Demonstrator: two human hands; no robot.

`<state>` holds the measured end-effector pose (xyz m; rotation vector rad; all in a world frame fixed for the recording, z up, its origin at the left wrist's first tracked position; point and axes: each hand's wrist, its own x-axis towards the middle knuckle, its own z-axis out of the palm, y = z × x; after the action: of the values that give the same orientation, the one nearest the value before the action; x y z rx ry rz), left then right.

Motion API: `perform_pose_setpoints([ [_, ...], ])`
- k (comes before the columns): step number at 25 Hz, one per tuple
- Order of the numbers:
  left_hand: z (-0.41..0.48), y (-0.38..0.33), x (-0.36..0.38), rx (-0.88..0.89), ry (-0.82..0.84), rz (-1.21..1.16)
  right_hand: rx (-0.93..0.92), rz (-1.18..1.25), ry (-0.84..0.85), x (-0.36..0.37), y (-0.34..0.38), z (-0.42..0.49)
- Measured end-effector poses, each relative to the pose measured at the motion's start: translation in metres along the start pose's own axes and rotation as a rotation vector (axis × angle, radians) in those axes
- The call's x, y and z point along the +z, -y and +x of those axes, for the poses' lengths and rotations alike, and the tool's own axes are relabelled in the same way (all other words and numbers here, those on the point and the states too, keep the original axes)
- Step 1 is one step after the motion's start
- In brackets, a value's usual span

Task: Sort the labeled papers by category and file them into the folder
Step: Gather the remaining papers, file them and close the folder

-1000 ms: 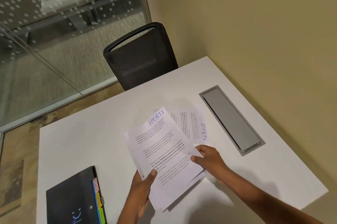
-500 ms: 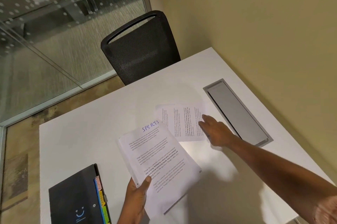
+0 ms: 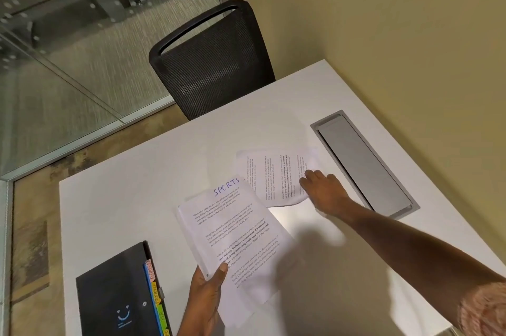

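My left hand (image 3: 206,297) grips the lower left corner of a stack of printed papers (image 3: 232,229), thumb on top; the top sheet is headed SPORTS in blue ink. Further back on the white table (image 3: 123,204) lies a small pile of printed sheets (image 3: 273,177). My right hand (image 3: 323,190) reaches out and rests with fingers flat on the right part of that pile. A black folder (image 3: 117,297) with coloured labelled tabs along its right edge lies shut at the near left of the table.
A grey metal cable hatch (image 3: 364,163) is set into the table to the right of the pile. A black mesh chair (image 3: 213,61) stands at the far edge. A beige wall runs along the right and a glass partition at the left.
My right hand let go of the held stack, reached forward and came down on the pile on the table. The left hand keeps holding the stack, now lower and nearer to me.
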<state>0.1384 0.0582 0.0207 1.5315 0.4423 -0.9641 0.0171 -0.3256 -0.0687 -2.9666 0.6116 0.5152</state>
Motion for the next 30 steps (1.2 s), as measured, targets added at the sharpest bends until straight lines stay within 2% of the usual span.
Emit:
perform_pose_setpoints([
  [9,-0.006,0.005,-0.019,0.05,-0.058,-0.031,0.34,0.522,-0.392,-0.014,0.001,-0.023],
  [17,-0.029,-0.002,-0.022,0.144,-0.01,-0.086,0.378,0.593,-0.705,-0.095,-0.021,-0.057],
  [22,-0.044,-0.015,-0.03,0.079,-0.021,-0.007,0.314,0.588,-0.828,-0.161,-0.018,-0.087],
  [24,-0.051,-0.016,-0.037,0.105,-0.013,-0.012,0.195,0.677,-0.841,-0.187,-0.01,-0.1],
  [26,-0.057,-0.015,-0.042,0.135,-0.01,0.003,0.085,0.889,-0.78,-0.212,-0.002,-0.115],
  [30,-0.066,-0.018,-0.054,0.177,-0.001,-0.018,-0.059,1.089,-0.456,-0.252,0.018,-0.156],
])
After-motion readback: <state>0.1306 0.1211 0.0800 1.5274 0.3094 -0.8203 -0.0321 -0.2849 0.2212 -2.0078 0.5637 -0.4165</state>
